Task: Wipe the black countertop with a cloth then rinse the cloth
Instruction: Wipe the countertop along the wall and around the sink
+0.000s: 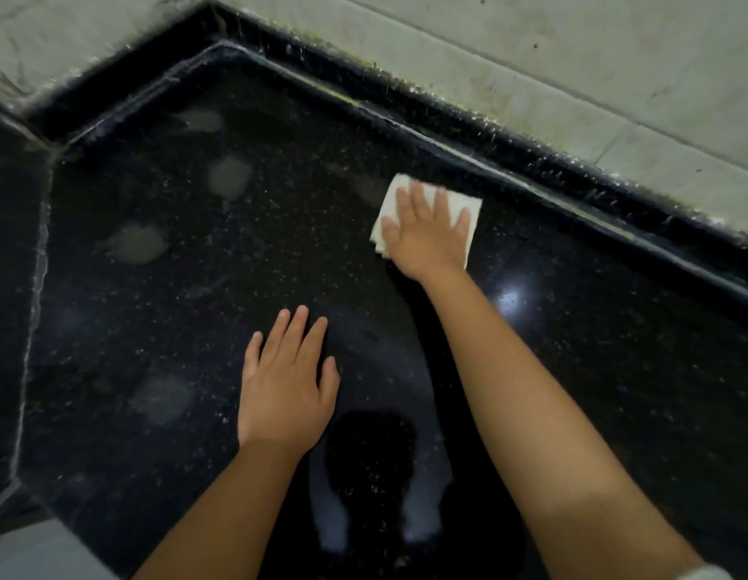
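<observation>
Left hand [285, 383] lies flat with fingers extended on the black countertop [175, 311] near its front edge, while right hand [426, 228], fingers spread straight, presses the folded white cloth [395, 203] close to the counter's rear raised edge [531, 177].

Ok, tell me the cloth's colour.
White; the cloth shows best in the head view.

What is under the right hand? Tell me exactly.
A folded white cloth lies under the right hand, whose straight fingers press it flat on the black countertop. The cloth's edges show around the hand; its middle and the counter beneath it are covered.
</observation>
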`<state>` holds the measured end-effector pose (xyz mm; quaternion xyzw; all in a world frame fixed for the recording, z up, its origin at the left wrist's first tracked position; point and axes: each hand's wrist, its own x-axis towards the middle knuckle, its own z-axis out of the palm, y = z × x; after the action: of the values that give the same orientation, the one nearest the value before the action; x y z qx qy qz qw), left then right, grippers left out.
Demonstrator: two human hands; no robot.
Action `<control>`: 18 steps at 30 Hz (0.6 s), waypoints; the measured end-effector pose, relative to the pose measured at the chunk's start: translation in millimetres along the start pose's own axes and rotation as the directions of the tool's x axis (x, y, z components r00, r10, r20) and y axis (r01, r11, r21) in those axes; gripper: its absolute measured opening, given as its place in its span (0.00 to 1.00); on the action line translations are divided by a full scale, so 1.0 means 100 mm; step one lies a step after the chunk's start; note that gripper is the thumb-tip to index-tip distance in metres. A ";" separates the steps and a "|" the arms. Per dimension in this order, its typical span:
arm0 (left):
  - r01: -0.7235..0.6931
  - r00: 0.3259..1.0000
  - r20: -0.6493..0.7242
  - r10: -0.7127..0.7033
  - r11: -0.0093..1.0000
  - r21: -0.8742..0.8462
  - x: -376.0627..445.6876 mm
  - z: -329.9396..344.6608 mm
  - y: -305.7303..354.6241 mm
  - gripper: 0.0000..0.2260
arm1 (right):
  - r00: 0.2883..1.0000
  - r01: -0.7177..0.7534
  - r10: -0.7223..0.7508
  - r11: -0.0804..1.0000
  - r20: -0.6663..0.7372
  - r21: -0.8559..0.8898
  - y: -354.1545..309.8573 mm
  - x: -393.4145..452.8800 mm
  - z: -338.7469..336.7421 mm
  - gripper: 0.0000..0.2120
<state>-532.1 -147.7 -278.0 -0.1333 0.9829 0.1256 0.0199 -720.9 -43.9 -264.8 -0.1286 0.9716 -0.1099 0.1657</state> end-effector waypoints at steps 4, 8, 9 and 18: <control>0.001 1.000 -0.009 -0.001 0.999 0.045 -0.01 0.01 0.00 0.26 | 0.991 0.130 -0.127 0.989 0.039 -0.076 0.24 -0.80 0.21 0.30; -0.020 0.999 -0.046 0.023 0.998 0.056 0.02 0.00 0.00 0.23 | 0.989 0.110 -0.096 0.986 0.112 -0.127 0.73 -1.38 0.16 0.47; -0.025 0.998 -0.054 0.028 0.998 0.055 0.02 0.00 0.00 0.23 | 0.992 0.070 -0.054 0.987 0.113 -0.143 0.86 -1.37 0.12 0.44; -0.007 1.000 -0.031 0.006 1.000 -0.025 0.00 0.02 -0.01 0.29 | 0.983 -0.181 0.181 0.983 0.005 -0.024 0.62 -0.16 -0.17 0.26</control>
<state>-532.0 -148.0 -280.6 -0.1322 0.9819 0.1358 0.0028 -725.7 22.1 -260.6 -0.0420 0.9799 -0.0827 0.1768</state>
